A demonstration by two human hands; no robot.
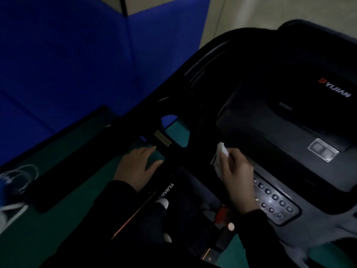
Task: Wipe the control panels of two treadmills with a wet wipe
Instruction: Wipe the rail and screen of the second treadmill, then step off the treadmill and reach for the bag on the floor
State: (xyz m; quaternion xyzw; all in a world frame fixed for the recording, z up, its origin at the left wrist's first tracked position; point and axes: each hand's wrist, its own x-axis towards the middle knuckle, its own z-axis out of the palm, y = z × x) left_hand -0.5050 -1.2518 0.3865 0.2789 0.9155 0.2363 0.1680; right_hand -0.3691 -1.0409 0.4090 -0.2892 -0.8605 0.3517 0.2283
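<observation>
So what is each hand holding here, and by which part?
The right hand pinches the white wet wipe by its near edge, against the treadmill console. The left hand holds nothing, resting by the handlebar.

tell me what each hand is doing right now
Left hand: open, fingers spread, holding nothing.
Right hand: closed on the white wet wipe at the control panel.

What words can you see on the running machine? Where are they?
"YIJIAN" in pale letters beside a red logo mark, on the top of the treadmill console.
"YIJIAN" again, seen upside down, on the dark side rail near the left hand.
The round buttons by the right hand have marks too small and dim to read.
The silver sticker on the console is too blurred to read.
The wet wipe shows no writing.
</observation>
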